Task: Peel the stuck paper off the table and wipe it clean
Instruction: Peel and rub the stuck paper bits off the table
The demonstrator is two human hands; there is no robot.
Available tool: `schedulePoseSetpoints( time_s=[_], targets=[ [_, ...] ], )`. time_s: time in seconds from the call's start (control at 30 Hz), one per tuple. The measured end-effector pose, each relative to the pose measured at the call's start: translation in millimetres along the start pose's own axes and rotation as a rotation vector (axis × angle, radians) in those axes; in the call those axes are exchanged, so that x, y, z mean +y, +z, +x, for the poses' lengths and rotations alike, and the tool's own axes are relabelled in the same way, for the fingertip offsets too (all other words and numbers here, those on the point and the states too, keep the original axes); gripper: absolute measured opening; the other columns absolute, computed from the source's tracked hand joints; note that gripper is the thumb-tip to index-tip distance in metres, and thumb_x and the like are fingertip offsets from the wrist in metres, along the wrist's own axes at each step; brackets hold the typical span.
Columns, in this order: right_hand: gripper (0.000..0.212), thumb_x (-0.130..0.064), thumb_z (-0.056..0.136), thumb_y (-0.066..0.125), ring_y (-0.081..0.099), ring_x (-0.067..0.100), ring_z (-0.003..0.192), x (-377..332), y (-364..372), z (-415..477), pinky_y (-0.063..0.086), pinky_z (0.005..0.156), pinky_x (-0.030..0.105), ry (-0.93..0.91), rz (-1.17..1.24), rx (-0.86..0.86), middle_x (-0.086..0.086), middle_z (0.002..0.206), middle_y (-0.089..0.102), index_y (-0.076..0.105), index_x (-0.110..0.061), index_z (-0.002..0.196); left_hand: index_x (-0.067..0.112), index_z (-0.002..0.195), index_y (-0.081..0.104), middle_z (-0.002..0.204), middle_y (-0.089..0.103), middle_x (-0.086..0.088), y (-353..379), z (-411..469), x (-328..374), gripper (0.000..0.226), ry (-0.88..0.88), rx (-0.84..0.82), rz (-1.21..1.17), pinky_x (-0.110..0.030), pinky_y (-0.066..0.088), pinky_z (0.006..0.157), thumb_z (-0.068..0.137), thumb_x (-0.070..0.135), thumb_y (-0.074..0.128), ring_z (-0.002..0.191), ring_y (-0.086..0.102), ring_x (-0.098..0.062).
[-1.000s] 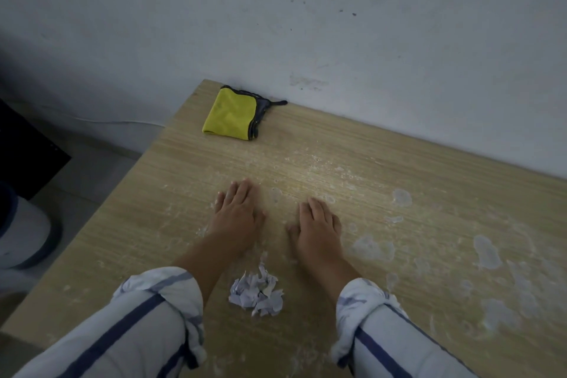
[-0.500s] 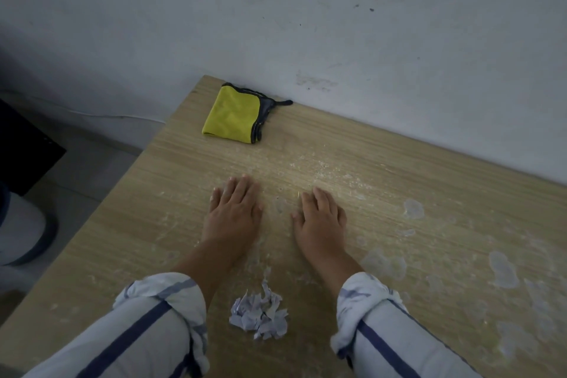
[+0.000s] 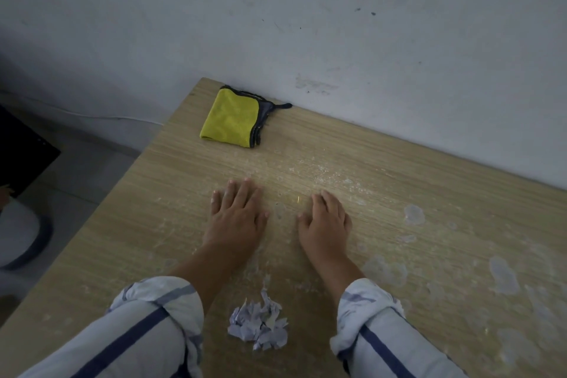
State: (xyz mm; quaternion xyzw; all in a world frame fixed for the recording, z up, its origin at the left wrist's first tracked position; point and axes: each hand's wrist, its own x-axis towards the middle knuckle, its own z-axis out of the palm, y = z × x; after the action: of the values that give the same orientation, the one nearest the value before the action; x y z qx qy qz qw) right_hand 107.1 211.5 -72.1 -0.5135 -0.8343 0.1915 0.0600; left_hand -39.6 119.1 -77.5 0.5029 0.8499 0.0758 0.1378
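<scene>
While both palms lay face down on the wood-grain table [image 3: 171, 199], the left hand [image 3: 237, 218] was spread flat with its fingers straight and gripped nothing. The right hand [image 3: 326, 224], just beside it, rested palm down with its fingers only slightly bent and was likewise empty. Between the forearms, nearer the person, sat a small heap of torn paper scraps [image 3: 259, 328], pale and crumpled, loose on the surface. To the right of the hands several whitish patches of stuck paper [image 3: 414, 214] clung to the table, with larger ones further right [image 3: 504, 275] and fine white residue scattered around and beyond the fingertips. A folded yellow microfibre cloth [image 3: 230, 116] with a dark trim lay well apart from the hands at the far left corner, close against the scuffed white wall [image 3: 337, 24]. Rolled-up striped sleeves [image 3: 147, 325] covered both forearms.
</scene>
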Motion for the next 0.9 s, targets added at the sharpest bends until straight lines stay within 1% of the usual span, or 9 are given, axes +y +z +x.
schedulePoseSetpoints(
  time_s=[0.13,0.23,0.33,0.43,0.53,0.67,0.77,0.9],
  targets=[
    [0.052,-0.038,0.095,0.039,0.013,0.020,0.143,1,-2,0,0.010,0.114,0.040,-0.026,-0.018,-0.028,0.003,0.154,0.023,0.032,-0.017,0.142,0.032,0.144,0.028,0.157,0.013,0.001,-3,13,17,0.048,0.108,0.003,-0.067,-0.040,-0.003,0.117,0.098,0.042,0.029,0.146,-0.002,-0.021],
    [0.050,-0.040,0.096,0.033,0.017,0.021,0.142,5,-3,0,0.012,0.113,0.041,-0.055,-0.014,-0.030,0.004,0.153,0.026,0.036,-0.017,0.140,0.032,0.141,0.036,0.156,0.018,-0.001,0,25,38,0.043,0.175,-0.018,-0.127,-0.038,-0.003,0.116,0.098,0.037,0.032,0.145,0.000,-0.022],
    [0.047,-0.040,0.094,0.035,0.027,0.025,0.138,9,-3,0,0.019,0.111,0.045,-0.087,0.001,0.000,0.006,0.148,0.036,0.044,-0.017,0.135,0.029,0.136,0.043,0.154,0.022,-0.002,4,33,50,0.039,0.145,-0.001,-0.204,-0.038,-0.001,0.117,0.099,0.030,0.032,0.145,0.003,-0.022],
    [0.049,-0.042,0.093,0.033,0.034,0.028,0.134,12,-3,1,0.024,0.108,0.047,-0.112,-0.016,0.024,0.008,0.144,0.042,0.048,-0.016,0.132,0.025,0.123,0.054,0.150,0.031,-0.002,7,36,52,0.031,0.118,0.059,-0.280,-0.037,0.003,0.118,0.098,0.025,0.037,0.144,0.010,-0.020],
    [0.051,-0.042,0.090,0.031,0.041,0.030,0.130,10,-3,0,0.029,0.106,0.047,-0.114,-0.035,0.036,0.010,0.139,0.048,0.052,-0.014,0.127,0.023,0.112,0.058,0.145,0.037,-0.001,7,36,53,0.023,0.112,0.102,-0.308,-0.036,0.006,0.117,0.095,0.023,0.042,0.141,0.017,-0.019],
    [0.046,-0.039,0.089,0.035,0.053,0.032,0.118,10,-2,0,0.039,0.098,0.049,-0.116,-0.034,0.090,0.011,0.127,0.058,0.060,-0.012,0.117,0.027,0.108,0.059,0.143,0.038,0.004,4,38,56,0.021,0.088,0.117,-0.299,-0.036,0.009,0.115,0.094,0.028,0.044,0.138,0.020,-0.016],
    [0.045,-0.039,0.089,0.035,0.054,0.031,0.117,10,-2,0,0.040,0.097,0.048,-0.122,-0.035,0.095,0.010,0.125,0.059,0.061,-0.012,0.115,0.028,0.106,0.059,0.143,0.038,0.005,4,38,57,0.019,0.094,0.123,-0.284,-0.036,0.009,0.114,0.093,0.029,0.044,0.138,0.020,-0.016],
    [0.046,-0.039,0.088,0.035,0.055,0.031,0.115,9,-2,0,0.041,0.096,0.048,-0.126,-0.041,0.096,0.010,0.123,0.061,0.062,-0.012,0.114,0.025,0.100,0.059,0.145,0.037,0.004,6,39,58,0.014,0.071,0.111,-0.290,-0.036,0.008,0.115,0.090,0.027,0.049,0.140,0.019,-0.016]
  ],
)
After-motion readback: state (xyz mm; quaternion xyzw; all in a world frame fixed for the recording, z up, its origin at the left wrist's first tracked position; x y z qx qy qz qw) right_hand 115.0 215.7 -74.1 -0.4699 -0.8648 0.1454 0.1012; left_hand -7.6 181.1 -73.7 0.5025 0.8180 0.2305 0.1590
